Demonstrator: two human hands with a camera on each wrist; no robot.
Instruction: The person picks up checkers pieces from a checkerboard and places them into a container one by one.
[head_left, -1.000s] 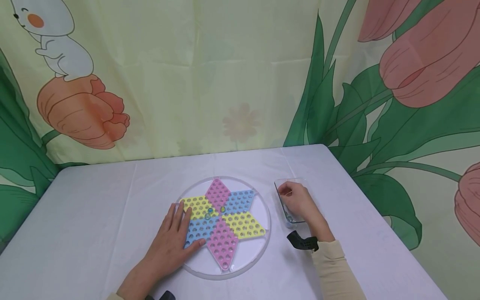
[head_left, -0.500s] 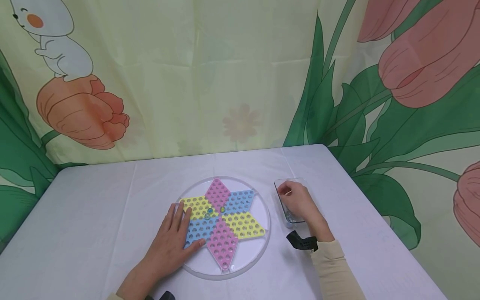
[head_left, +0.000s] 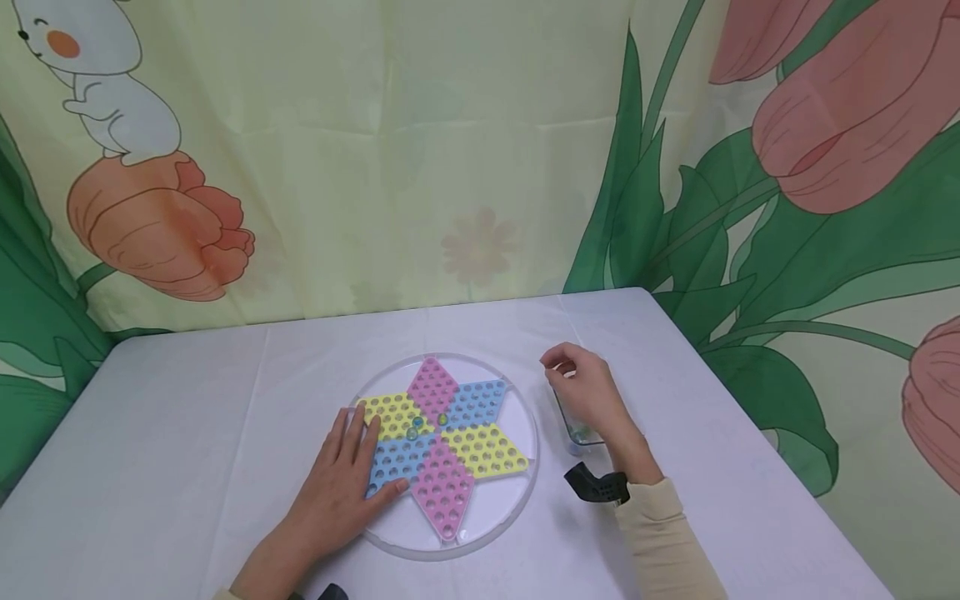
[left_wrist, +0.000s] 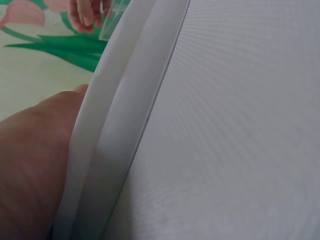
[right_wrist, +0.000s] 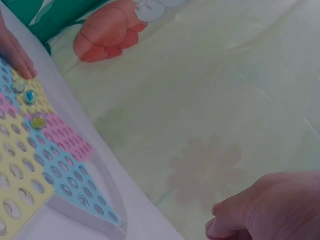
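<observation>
A round Chinese checkers board with a pink, yellow and blue star lies on the table. Three glass marbles sit near its centre: a yellow-green marble, a blue marble and a clear marble. My left hand rests flat over the board's left side, fingers straight and thumb spread onto the star. My right hand is raised over a clear plastic box, index finger and thumb brought together. Whether a marble is between those fingertips I cannot tell. The hand covers most of the box.
The table wears a white cloth. Behind it hangs a curtain printed with tulips and a white animal. A black wrist strap is on my right wrist.
My right hand has risen from inside the box and shifted slightly left and away from me. The left hand stays on the board; the marbles there keep their places.
</observation>
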